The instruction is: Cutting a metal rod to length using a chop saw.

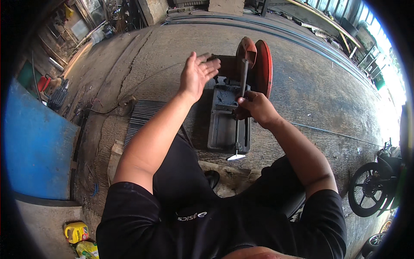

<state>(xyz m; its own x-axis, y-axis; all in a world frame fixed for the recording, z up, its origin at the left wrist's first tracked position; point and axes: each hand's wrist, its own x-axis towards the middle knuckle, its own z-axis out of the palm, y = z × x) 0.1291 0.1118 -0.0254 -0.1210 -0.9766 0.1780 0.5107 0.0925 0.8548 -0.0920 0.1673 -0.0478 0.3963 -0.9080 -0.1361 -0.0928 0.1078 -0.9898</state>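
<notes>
A cut-off saw (pixel 264 69) with a red round guard stands on the floor in front of me. Its dark metal base (pixel 222 129) points toward me, and a thin vise screw with a pale handle (pixel 236 157) sticks out at the near end. My right hand (pixel 256 108) is closed around the near end of a grey metal bar (pixel 244 80). That bar reaches up in front of the guard; whether it is fixed to the saw I cannot tell. Left of the saw, my left hand (pixel 196 77) is raised, its fingers apart and slightly blurred, holding nothing.
Several dark metal strips (pixel 144 113) lie left of the saw base. Long bars (pixel 224 20) stretch across the far floor. A blue panel (pixel 39 142) stands at left, with a yellow jug (pixel 76 232) below it. A motorcycle wheel (pixel 368 190) is at right.
</notes>
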